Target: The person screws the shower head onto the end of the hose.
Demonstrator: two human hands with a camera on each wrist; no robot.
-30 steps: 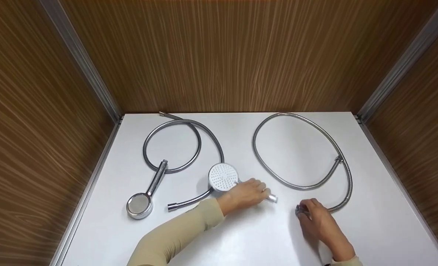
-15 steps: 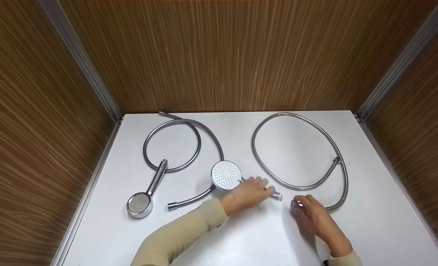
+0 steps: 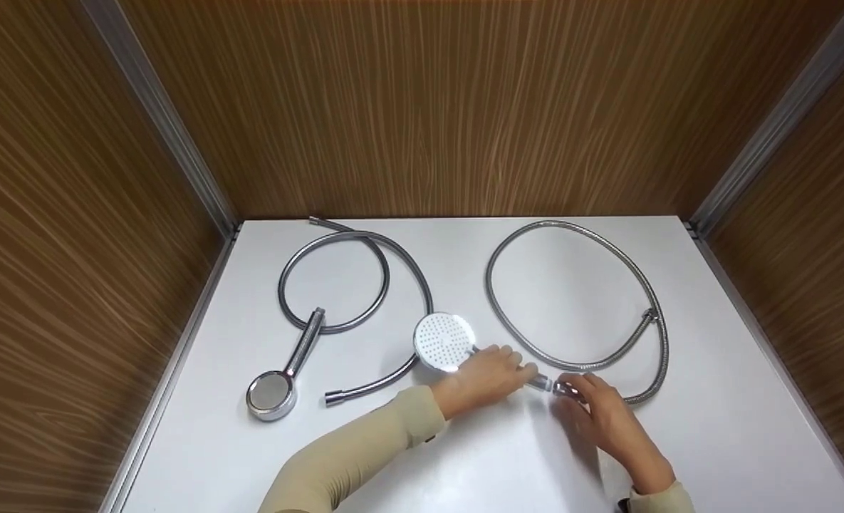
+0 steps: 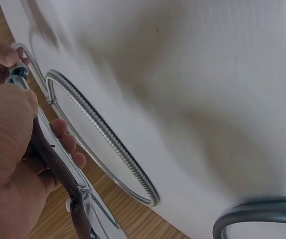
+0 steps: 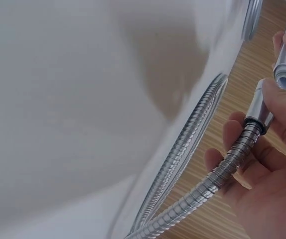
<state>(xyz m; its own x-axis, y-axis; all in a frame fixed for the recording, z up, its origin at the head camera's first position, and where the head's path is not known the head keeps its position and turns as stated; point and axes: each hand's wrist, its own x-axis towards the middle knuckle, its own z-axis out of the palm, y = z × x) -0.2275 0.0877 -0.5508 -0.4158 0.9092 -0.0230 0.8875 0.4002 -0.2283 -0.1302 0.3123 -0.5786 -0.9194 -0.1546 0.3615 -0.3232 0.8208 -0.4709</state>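
My left hand (image 3: 489,377) grips the chrome handle of a shower head (image 3: 444,342) with a round white spray face turned up. The handle's threaded end (image 5: 285,79) points toward my right hand (image 3: 603,413). Between thumb and fingers, my right hand holds the conical chrome end fitting (image 5: 257,107) of a ribbed metal shower hose (image 3: 660,370). In the head view, fitting and handle end stand tip to tip; the right wrist view shows them side by side at slightly different angles. From the right hand, the hose runs back into a wide loop on the white table.
At the left lies a second chrome shower head (image 3: 271,395), its handle top beside a darker coiled hose (image 3: 332,328). One end (image 3: 335,397) of that hose passes beneath the white-faced shower head. Wood-grain panels (image 3: 422,107) enclose the white table (image 3: 464,470) at the back and sides.
The left hand has shifted the shower head slightly right. My right hand has brought the hose fitting left and slightly up, closing the gap to the handle end.
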